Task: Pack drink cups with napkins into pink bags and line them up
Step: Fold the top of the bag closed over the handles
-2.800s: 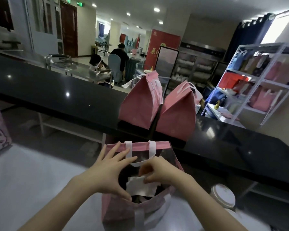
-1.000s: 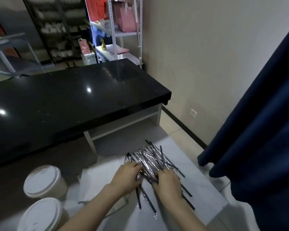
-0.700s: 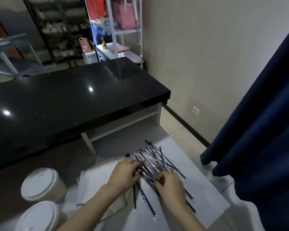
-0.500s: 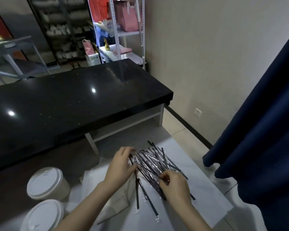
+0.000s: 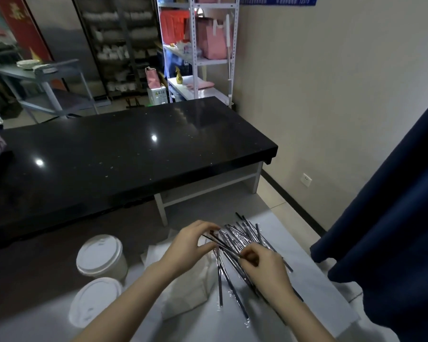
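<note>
One straw (image 5: 222, 245) raised off the pile (image 5: 248, 239)
Left hand (image 5: 190, 245) and right hand (image 5: 266, 269), earlier down on the pile, now pinch its thin glossy wrapper; soft white napkins (image 5: 192, 292) lie below, round-lidded cups (image 5: 100, 254) to their left.

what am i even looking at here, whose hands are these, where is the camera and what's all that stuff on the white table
There is no machine here. A person wears one camera on the head, and it looks forward and down at their own two bare hands.

The left hand and right hand each seem to pinch one end of a single wrapped straw, lifted off a loose pile of straws. The pile lies on the white table.

Under the left wrist lies a stack of white napkins. Further left stands a lidded cup, with a second cup nearer the camera. Beyond them runs a shiny black counter.
</note>
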